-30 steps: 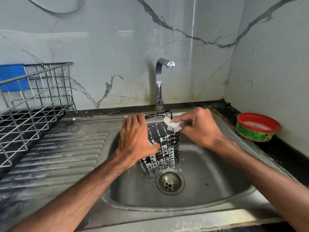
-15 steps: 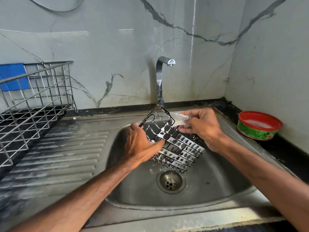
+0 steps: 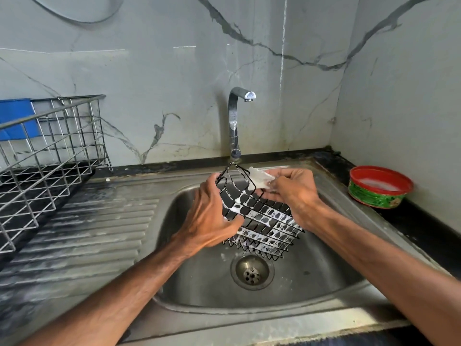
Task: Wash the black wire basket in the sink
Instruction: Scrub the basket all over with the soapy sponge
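The black wire basket point(image 3: 264, 221), streaked with white suds, hangs tilted on its side above the steel sink point(image 3: 324, 290). My left hand point(image 3: 212, 216) grips its left end, fingers curled round the rim wires. My right hand point(image 3: 294, 193) pinches a white soapy scrubber point(image 3: 259, 179) against the basket's upper edge near the open mouth. The basket's far side is hidden behind my right hand.
The tap point(image 3: 235, 121) stands behind the basket with no water running. A red and green tub of dish soap point(image 3: 379, 187) sits on the dark counter at right. A steel wire dish rack point(image 3: 47, 156) stands on the left beside the ribbed drainboard point(image 3: 87, 236). The drain point(image 3: 252, 272) lies below the basket.
The basket has turned from upright in the sink onto its side and risen. My right hand with the scrubber has stayed at its upper rim.
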Demonstrator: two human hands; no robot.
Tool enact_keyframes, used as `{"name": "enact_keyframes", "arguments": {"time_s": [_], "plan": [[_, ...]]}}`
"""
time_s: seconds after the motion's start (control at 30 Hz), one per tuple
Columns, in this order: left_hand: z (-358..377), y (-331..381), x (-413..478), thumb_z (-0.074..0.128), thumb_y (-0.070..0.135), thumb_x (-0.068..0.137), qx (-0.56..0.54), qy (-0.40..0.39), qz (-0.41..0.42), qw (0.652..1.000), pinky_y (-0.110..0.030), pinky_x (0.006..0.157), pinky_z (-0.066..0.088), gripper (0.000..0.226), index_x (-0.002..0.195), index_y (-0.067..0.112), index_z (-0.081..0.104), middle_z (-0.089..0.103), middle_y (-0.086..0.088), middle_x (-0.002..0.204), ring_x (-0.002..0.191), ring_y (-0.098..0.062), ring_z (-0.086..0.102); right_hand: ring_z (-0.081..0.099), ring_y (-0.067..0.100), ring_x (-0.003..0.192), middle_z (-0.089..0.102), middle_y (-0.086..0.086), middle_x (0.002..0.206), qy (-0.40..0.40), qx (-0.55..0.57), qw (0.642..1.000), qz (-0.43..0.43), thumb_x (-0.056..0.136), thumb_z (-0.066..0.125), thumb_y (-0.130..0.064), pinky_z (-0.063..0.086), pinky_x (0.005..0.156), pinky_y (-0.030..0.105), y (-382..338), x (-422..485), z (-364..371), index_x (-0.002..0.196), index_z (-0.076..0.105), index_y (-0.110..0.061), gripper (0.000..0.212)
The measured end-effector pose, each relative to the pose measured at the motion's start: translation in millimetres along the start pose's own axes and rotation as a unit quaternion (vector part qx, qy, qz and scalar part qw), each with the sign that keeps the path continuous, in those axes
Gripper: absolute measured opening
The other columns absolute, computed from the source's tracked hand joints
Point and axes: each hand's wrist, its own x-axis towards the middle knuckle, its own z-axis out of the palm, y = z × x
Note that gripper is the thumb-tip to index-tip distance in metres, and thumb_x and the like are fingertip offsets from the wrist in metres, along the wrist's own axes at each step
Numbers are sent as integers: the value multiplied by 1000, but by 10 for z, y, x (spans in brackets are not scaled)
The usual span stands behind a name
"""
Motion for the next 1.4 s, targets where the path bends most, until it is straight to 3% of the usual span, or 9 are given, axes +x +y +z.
{"name": "enact_keyframes", "arguments": {"time_s": [0.27,0.37,0.47,0.57,0.77,0.83,0.9,1.1,1.4], "plan": [[-129,106,-10,62,57,79,-112,-77,-21,991,-34,117,27,111,160,5,8,27,-13,161,143,-22,33,76,32,76,75,21,96,-24,-2,999,20,90,62,14,60,58,26,89,2,17,95,72,9,12],[-182,27,6,75,44,86,-47,-80,-17,996,-5,90,35,89,151,6,27,50,-5,144,113,-14,53,76,32,77,76,19,95,-55,-18,998,28,90,61,14,63,62,30,141,-6,46,94,72,7,14],[-269,-6,-15,81,43,80,5,-58,12,998,5,69,34,81,140,10,38,56,5,129,98,-6,49,77,28,76,76,17,94,-93,-95,991,31,91,59,14,64,63,31,108,8,25,98,73,2,19],[-262,-3,-31,84,44,76,7,-38,24,999,2,67,32,78,134,13,42,54,8,122,98,-5,51,77,26,73,75,17,97,-80,-168,982,-6,90,63,11,63,60,31,57,112,-61,106,72,-2,22],[-133,-72,-7,87,38,69,-34,-58,33,997,-5,64,37,76,123,17,39,51,7,104,86,-5,53,77,24,71,76,16,89,24,-156,986,-55,85,77,-2,64,61,32,51,337,-321,103,73,1,19],[-119,-70,-6,88,39,69,-27,-62,45,997,-4,64,39,77,124,17,38,50,7,105,82,0,50,75,16,68,77,6,84,100,-271,946,-147,84,79,-6,62,59,26,40,380,-378,100,76,-6,16],[-124,-66,-10,87,41,69,-24,-61,47,997,-4,62,37,78,124,19,37,51,7,106,85,0,50,69,8,68,74,-3,84,142,-411,865,-251,85,78,-8,59,60,24,19,382,-381,96,77,-14,13],[-117,-71,-10,83,40,70,-28,-67,41,997,-4,65,32,75,122,21,32,49,9,110,94,-6,52,67,10,68,70,-4,80,-15,-522,824,-218,84,69,0,63,65,33,245,368,-102,87,70,-21,21],[-58,-77,-7,85,42,69,-20,-47,62,997,-16,69,40,77,117,21,29,49,7,106,92,-11,54,65,3,65,75,-3,80,-3,-473,841,-263,92,70,-17,54,58,20,265,279,64,94,80,-16,10]]}}
